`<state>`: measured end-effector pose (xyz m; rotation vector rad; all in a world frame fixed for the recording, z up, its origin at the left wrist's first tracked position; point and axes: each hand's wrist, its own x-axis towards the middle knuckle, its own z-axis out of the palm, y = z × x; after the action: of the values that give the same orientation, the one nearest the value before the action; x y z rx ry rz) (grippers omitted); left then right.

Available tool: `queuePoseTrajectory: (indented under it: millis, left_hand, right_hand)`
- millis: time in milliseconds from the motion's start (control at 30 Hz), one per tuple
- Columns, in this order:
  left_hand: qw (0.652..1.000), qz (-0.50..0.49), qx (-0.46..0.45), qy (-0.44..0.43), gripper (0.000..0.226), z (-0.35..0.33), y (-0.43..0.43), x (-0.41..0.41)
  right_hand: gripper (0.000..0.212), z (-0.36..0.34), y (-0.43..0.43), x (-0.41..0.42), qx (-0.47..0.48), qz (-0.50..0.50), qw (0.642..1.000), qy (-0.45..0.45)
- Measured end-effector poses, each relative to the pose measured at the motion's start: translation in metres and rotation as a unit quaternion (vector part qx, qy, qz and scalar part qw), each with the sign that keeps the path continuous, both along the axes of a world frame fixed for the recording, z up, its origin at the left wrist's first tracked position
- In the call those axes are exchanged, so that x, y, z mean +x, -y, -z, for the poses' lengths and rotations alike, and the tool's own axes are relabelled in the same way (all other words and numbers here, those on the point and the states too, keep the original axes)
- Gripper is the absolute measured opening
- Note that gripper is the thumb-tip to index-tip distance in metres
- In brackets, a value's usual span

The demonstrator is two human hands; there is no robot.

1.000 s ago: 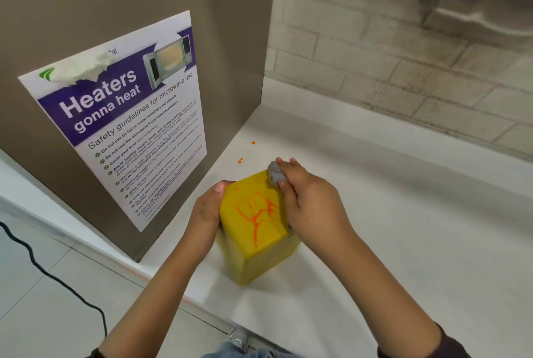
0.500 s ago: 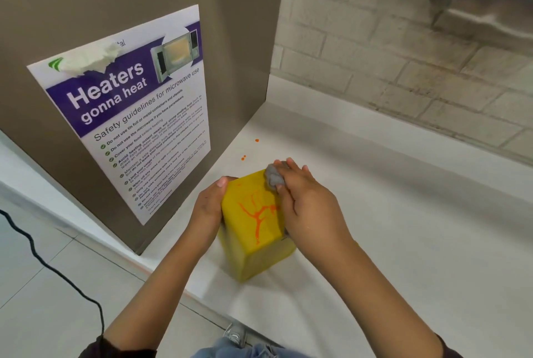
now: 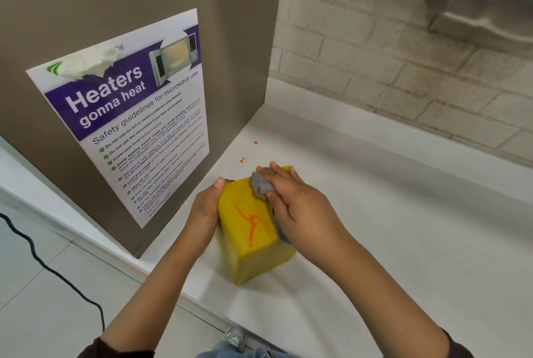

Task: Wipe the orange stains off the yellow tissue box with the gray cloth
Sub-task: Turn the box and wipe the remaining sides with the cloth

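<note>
- Centre frame: the yellow tissue box point(image 3: 253, 259) stands on the white counter point(image 3: 403, 242), and the left hand point(image 3: 206, 207) grips its left side to brace it.
- The right hand point(image 3: 300, 207) clutches the bunched gray cloth point(image 3: 259, 184) at the box's upper edge. The orange stains point(image 3: 253, 222) sit just below, so press firmly and drag down.
- Orange drops point(image 3: 255, 142) dot the counter above the box, and the poster point(image 3: 127, 115) panel at left probably limits the left arm's room.

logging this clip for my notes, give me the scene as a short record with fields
surface: white counter
object: yellow tissue box, standing on the counter
marks: orange stains on its upper face, not yet wiped off
left: left hand grips the box's left side
right: right hand presses the gray cloth on the box's far top edge
nearby: orange drops on the counter beyond the box; poster on the left panel
</note>
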<state>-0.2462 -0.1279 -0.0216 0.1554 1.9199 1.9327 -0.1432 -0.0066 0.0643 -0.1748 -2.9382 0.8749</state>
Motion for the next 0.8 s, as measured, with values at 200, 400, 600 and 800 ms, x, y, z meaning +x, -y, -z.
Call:
queuePoseTrajectory:
  millis: [200,400,600,800]
  left_hand:
    - [0.997,0.043,0.061,-0.003,0.047,-0.002,0.005,0.005]
    - [1.000,0.028,0.007,-0.004,0.038,-0.008,0.001,0.001]
    - [0.999,0.033,0.043,0.000,0.042,-0.003,0.003,0.004]
    - [0.995,0.075,0.048,-0.038,0.046,0.004,0.008,-0.001]
  right_hand:
    - [0.041,-0.004,0.006,-0.009,-0.006,-0.151,0.988,0.027]
    - [0.035,-0.007,-0.022,0.011,-0.062,-0.145,0.988,0.004]
    - [0.040,-0.005,0.001,-0.009,0.035,-0.135,0.990,-0.005]
    - [0.037,-0.005,0.004,0.001,-0.008,-0.241,0.971,-0.005]
